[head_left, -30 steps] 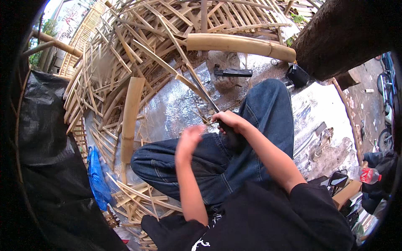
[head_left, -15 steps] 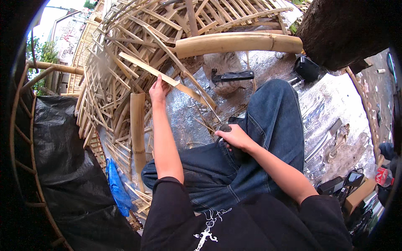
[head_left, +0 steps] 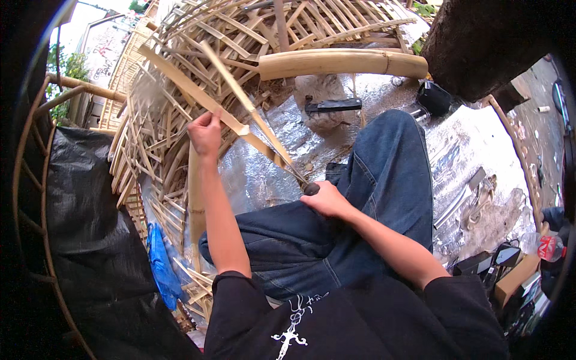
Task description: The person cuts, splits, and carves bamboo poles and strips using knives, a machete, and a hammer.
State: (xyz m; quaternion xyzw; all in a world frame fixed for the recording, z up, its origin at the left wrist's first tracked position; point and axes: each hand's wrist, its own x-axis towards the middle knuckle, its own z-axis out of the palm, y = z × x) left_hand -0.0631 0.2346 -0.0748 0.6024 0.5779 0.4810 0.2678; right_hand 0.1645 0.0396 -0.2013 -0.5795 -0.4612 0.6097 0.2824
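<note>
My left hand (head_left: 206,135) is closed around a long flat bamboo strip (head_left: 177,78), thumb along its edge. A pale sliver curls up from the strip just beyond my fingers. In my right hand (head_left: 329,200) is the dark handle (head_left: 311,189) of a knife, held low in front of my knees. Its thin blade (head_left: 294,170) points up and away to the left, meeting the strip's lower end. A second narrow bamboo strip (head_left: 231,81) slants beside the first, its lower end close to the blade; whether the blade touches it I cannot tell.
A tangled heap of bamboo strips (head_left: 139,141) lies at the left and ahead. A thick split bamboo pole (head_left: 342,63) crosses the far side. A black tool (head_left: 336,105) rests on the silvery sheet (head_left: 456,156); a tree trunk (head_left: 480,48) stands far right, a blue plastic sheet (head_left: 162,264) near left.
My left hand has moved left and slightly nearer with the bamboo strip, which has swung steeper. The knife has shifted a little left and nearer. The second strip now stands farther up.
</note>
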